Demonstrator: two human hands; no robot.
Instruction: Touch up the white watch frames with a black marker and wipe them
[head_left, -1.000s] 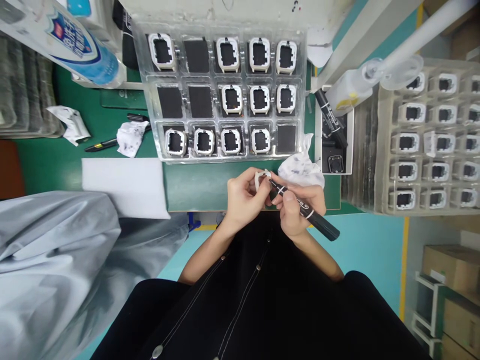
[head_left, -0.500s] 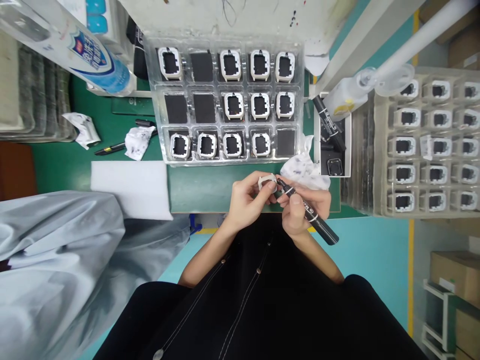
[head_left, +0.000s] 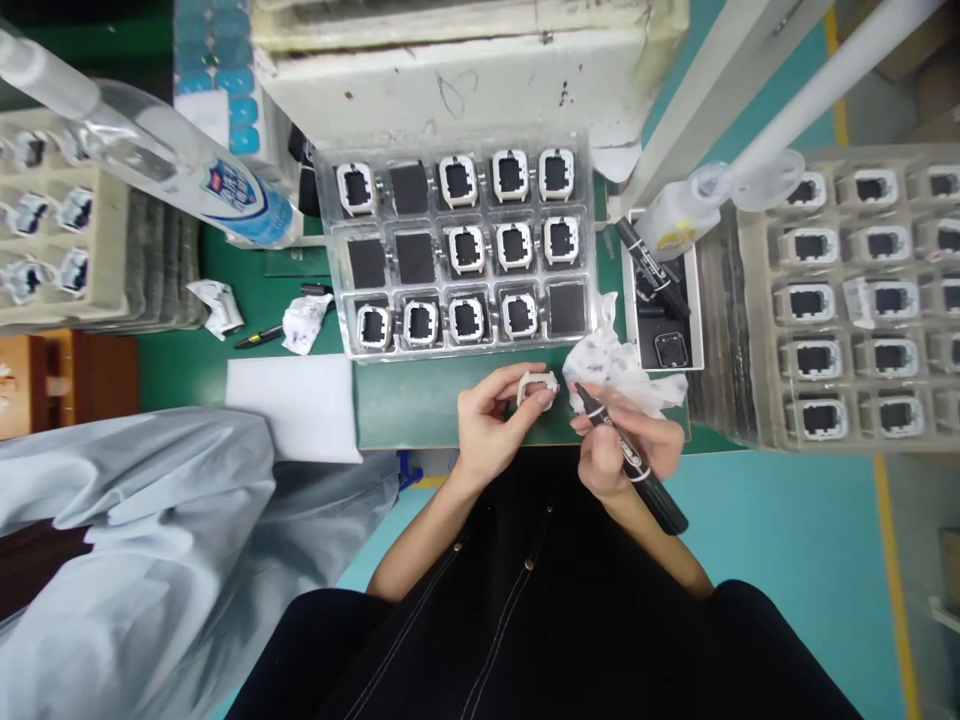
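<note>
Holding, in our left hand [head_left: 487, 428], one small white plastic frame [head_left: 537, 385] above the green surface [head_left: 405, 400]; our right hand [head_left: 611, 465] grips a black marker pen [head_left: 634, 465]; clear plastic tray [head_left: 327, 200]: eleven pockets filled, four empty.

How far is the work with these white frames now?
Done, it seems: eleven frames sit in the clear tray. In hand: the left hand holds one white frame; the right hand holds a black marker, its tip just off the frame. Left: four of its pockets stand empty, perhaps awaiting frames.
</note>
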